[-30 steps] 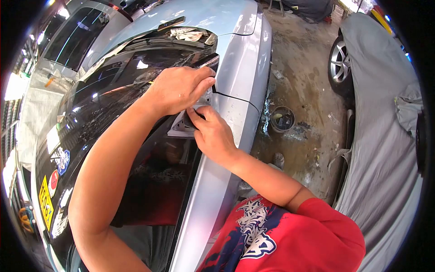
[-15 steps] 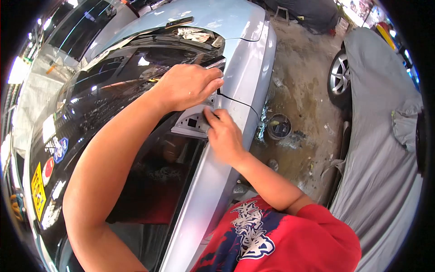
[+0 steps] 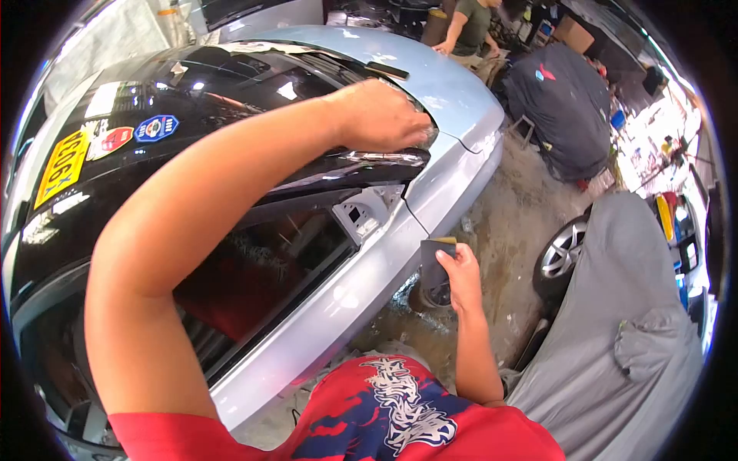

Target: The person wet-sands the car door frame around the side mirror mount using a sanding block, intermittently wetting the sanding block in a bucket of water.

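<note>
My right hand (image 3: 464, 276) holds a folded sheet of dark grey sandpaper (image 3: 438, 259) between thumb and fingers, with a tan edge showing. It is beside the silver car door (image 3: 338, 296), over the floor. My left hand (image 3: 384, 115) is closed at the base of the windshield, near the hood corner; what lies under its fingers is largely hidden. Below that arm is the bare triangular mirror mount (image 3: 361, 215) with a square hole, at the front corner of the door window (image 3: 261, 269). A dark flat block (image 3: 387, 71) rests on the hood (image 3: 453, 88).
A bucket (image 3: 436, 293) stands on the wet floor (image 3: 492, 230) beside the car. To the right is a vehicle under a grey cover (image 3: 615, 307), its wheel (image 3: 563, 250) exposed. A co-worker (image 3: 470, 31) stands beyond the hood, near another dark covered vehicle (image 3: 561, 107).
My right hand has drawn back from the mirror mount, and the sandpaper now shows in it. My left hand has moved forward to the windshield base. The view has turned, bringing a co-worker into sight.
</note>
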The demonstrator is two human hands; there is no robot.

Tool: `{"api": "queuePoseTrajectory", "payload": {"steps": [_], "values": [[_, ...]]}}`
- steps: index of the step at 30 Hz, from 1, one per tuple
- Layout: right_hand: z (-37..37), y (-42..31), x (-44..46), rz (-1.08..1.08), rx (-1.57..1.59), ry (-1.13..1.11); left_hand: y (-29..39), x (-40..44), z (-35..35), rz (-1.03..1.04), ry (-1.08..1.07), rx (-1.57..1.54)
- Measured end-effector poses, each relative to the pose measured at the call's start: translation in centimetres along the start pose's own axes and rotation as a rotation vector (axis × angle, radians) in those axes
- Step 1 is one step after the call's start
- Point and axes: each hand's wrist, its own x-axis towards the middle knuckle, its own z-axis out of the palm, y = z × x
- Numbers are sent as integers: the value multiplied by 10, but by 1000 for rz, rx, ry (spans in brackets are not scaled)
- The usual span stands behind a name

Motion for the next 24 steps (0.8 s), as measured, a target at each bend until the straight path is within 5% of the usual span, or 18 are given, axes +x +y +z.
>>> {"api": "queuePoseTrajectory", "payload": {"steps": [6, 9, 12, 17, 24], "values": [[2, -41, 12, -89, -95, -121, -24, -43, -30, -137, -31, 163], [31, -51, 23, -379, -413, -189, -24, -42, -32, -225, -4, 156], [66, -71, 24, -258, -445, -383, -20, -37, -33, -194, 137, 148], [102, -67, 31, -205, -323, -460, -24, -48, -49, -248, 62, 193], [125, -75, 46, -939, -1007, -342, -23, -46, -56, -209, 47, 219]]}}
